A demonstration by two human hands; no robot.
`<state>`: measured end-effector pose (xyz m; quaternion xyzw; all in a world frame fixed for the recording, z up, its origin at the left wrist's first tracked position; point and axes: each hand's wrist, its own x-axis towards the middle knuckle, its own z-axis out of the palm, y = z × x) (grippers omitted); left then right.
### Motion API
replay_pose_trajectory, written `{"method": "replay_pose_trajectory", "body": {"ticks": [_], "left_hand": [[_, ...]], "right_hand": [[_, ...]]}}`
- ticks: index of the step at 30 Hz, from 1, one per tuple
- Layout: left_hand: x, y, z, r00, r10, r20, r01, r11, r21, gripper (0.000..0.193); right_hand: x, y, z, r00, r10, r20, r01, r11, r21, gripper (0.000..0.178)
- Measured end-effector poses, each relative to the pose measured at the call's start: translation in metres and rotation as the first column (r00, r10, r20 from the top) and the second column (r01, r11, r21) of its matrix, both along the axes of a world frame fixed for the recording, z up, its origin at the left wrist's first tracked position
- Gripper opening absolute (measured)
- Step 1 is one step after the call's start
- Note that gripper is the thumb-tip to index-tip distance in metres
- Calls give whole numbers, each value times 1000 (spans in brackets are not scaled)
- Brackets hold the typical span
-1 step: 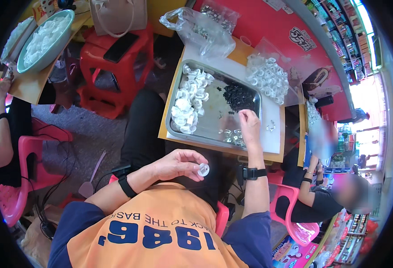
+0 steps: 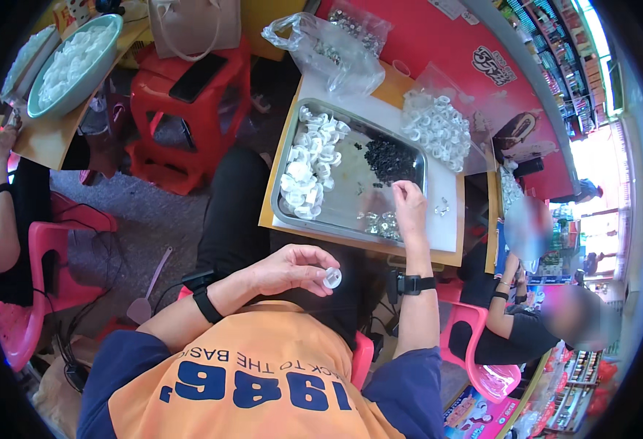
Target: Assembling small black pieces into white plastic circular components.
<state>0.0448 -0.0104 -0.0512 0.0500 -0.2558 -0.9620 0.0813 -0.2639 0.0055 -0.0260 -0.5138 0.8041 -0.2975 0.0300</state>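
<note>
Tabletop (image 2: 442,230) as before, hands (image 2: 411,210) likewise

The small round translucent piece (image 2: 332,278) looks like glossy plastic; the rectangular silver tray (image 2: 345,174), smooth, shiny metal. Beyond, the crumpled clear bag (image 2: 336,64) is glossy plastic film; far left, the red stool (image 2: 159,94) is smooth plastic; near, the orange-and-navy shirt (image 2: 270,336) is matt cloth.

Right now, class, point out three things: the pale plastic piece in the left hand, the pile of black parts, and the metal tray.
Pale plastic piece (image 2: 332,279): head view, on its visible face.
Pile of black parts (image 2: 389,159): head view, near its middle.
Metal tray (image 2: 346,177): head view, on its bare floor.
</note>
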Motion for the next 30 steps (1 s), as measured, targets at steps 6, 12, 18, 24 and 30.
{"method": "replay_pose_trajectory", "body": {"ticks": [6,12,18,24,30], "left_hand": [[-4,1,-12,999,-36,-13,36,999,-15,23],[-4,-3,-4,991,-4,135,17,996,-90,25],[1,0,-8,983,97,155,-78,989,-124,24],[-4,2,-16,981,159,107,-149,984,-100,23],[6,4,-11,977,187,104,-182,982,-57,28]], "right_hand": [[2,-1,-1,996,67,-66,-61,994,90,17],[-13,-10,-19,979,122,-162,-106,989,103,12],[-14,-19,-27,974,-19,-225,20,1000,4,12],[3,9,1,974,-162,158,182,975,-125,13],[53,44,16,307,286,908,183,918,-351,20]]}}
